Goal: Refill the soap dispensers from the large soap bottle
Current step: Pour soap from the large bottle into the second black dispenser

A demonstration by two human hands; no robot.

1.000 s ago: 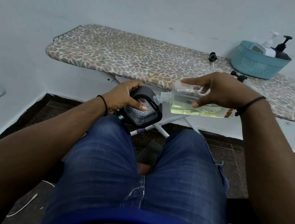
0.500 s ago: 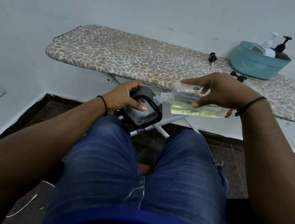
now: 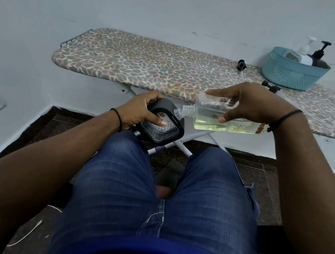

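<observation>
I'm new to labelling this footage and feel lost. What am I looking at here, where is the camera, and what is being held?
There is no machine: a seated person wears a camera on the head, looking down past their jeans. The left hand holds a black soap dispenser; the right hand tips a clear soap bottle, uncapped and part full of yellowish liquid, with its neck at the dispenser. Behind is an ironing board carrying a blue basket with two pump bottles, and loose black pump parts.

I noted the soap bottle [image 3: 222, 117] as clear glossy plastic, the dispenser [image 3: 162, 124] matt black with a textured clear window, the basket [image 3: 293, 73] woven-look plastic, the surface [image 3: 148, 65] printed cloth.
</observation>
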